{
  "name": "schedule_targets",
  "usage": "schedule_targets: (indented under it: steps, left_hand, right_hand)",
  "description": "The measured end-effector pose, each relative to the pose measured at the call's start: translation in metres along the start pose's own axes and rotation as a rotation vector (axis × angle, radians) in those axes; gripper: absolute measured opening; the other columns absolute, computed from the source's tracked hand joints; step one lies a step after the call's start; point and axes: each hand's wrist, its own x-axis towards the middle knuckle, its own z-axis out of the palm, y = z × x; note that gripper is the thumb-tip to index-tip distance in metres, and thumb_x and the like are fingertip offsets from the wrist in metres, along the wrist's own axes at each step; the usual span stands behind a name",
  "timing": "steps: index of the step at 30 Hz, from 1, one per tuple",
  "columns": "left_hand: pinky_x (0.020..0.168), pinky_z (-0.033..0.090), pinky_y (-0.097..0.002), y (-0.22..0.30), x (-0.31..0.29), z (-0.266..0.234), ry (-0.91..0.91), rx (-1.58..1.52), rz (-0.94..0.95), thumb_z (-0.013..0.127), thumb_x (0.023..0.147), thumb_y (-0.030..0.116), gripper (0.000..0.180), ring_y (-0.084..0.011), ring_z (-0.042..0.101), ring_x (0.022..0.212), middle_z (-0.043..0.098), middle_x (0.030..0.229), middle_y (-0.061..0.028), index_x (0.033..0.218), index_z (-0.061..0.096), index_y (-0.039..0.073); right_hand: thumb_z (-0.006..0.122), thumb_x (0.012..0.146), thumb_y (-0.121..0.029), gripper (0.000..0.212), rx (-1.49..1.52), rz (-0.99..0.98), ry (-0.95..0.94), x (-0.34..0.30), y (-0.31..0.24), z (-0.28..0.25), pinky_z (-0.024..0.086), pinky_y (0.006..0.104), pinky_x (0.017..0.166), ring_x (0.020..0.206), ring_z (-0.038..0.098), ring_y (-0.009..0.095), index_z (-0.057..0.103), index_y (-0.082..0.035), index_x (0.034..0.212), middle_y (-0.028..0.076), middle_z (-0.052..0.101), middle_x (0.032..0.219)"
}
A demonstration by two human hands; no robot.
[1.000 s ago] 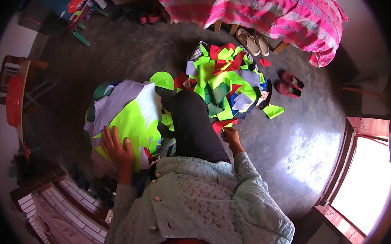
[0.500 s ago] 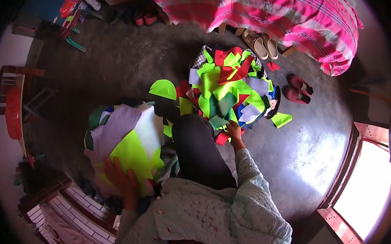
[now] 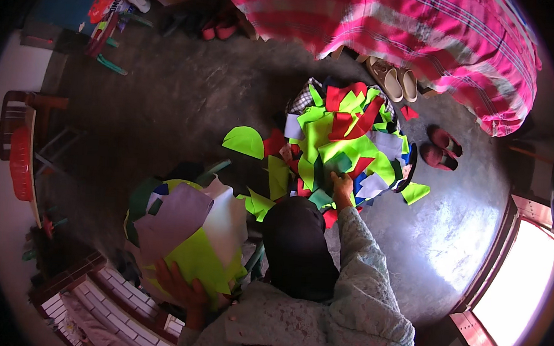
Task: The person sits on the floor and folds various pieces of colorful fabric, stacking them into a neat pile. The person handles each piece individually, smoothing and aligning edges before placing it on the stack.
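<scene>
A heap of cut fabric pieces [image 3: 320, 134] in lime, red, green, blue and pale lilac lies on the floor ahead of me. My right hand [image 3: 342, 189] reaches into its near side, fingers closed at the lower edge of a dark green fabric piece [image 3: 338, 163]; the fingertips are partly hidden. At my left stands a rounded bundle covered with larger pieces, among them a lilac piece [image 3: 173, 221] and a white piece [image 3: 226, 217]. My left hand [image 3: 182, 287] rests on a lime piece [image 3: 200, 257] there, fingers spread.
Between bundle and heap lie a lime half-round piece [image 3: 243, 141] and other scraps. Tan shoes [image 3: 385, 78] and maroon shoes [image 3: 441, 147] stand beyond and right of the heap. A pink checked cloth [image 3: 385, 28] hangs at the back. A red plastic chair [image 3: 20, 163] is far left.
My right hand has moved forward from the heap's near edge to the dark green piece. My left hand stays on the lime piece. The whole view has shifted slightly.
</scene>
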Motion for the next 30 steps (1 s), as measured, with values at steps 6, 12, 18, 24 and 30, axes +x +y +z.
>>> schedule_targets:
  steps: [6,12,18,24,30]
  left_hand:
    - [0.103,0.023,-0.0547,0.006,0.002,-0.003,0.01,0.025,0.026,0.025,0.097,0.043,0.057,-0.041,0.029,0.13,0.028,0.143,-0.0224,0.138,0.031,0.004]
    - [0.102,0.026,-0.0538,0.009,0.005,-0.005,0.023,0.052,0.055,0.025,0.098,0.041,0.056,-0.0405,0.031,0.128,0.028,0.143,-0.0225,0.138,0.031,0.002]
    - [0.104,0.019,-0.0574,0.003,0.002,-0.003,0.002,-0.023,0.018,0.028,0.095,0.044,0.057,-0.0432,0.028,0.13,0.028,0.143,-0.0241,0.138,0.03,0.007]
    - [0.104,0.019,-0.0576,0.001,0.004,0.001,0.036,-0.038,0.039,0.027,0.095,0.042,0.056,-0.0423,0.028,0.131,0.028,0.142,-0.0243,0.139,0.03,0.007]
    - [0.103,0.02,-0.0583,0.004,0.004,-0.003,0.03,-0.036,0.026,0.025,0.095,0.043,0.056,-0.0416,0.029,0.13,0.03,0.141,-0.0244,0.138,0.03,0.006]
  right_hand:
    - [0.06,0.084,-0.018,0.029,0.709,-0.425,0.013,-0.006,0.003,-0.021,0.042,0.0302,0.087,0.102,0.053,0.021,0.057,-0.004,0.11,0.008,0.057,0.113]
    - [0.054,0.087,-0.013,0.028,0.786,-0.514,0.172,-0.032,-0.023,-0.087,0.041,0.0275,0.083,0.092,0.049,0.015,0.047,-0.002,0.111,0.006,0.053,0.103]
    - [0.052,0.089,-0.019,0.036,0.349,-0.68,0.157,-0.04,-0.08,-0.091,0.044,0.0325,0.084,0.095,0.056,0.025,0.049,-0.002,0.12,0.016,0.059,0.105]
    - [0.061,0.079,-0.024,0.022,-0.379,-1.014,-0.302,-0.027,-0.095,-0.05,0.049,0.0426,0.065,0.077,0.062,0.036,0.062,-0.008,0.094,0.016,0.064,0.082]
    - [0.059,0.076,-0.013,0.012,-0.67,-1.26,-0.306,0.006,-0.147,-0.004,0.049,0.0422,0.059,0.074,0.063,0.031,0.057,-0.012,0.087,0.009,0.064,0.083]
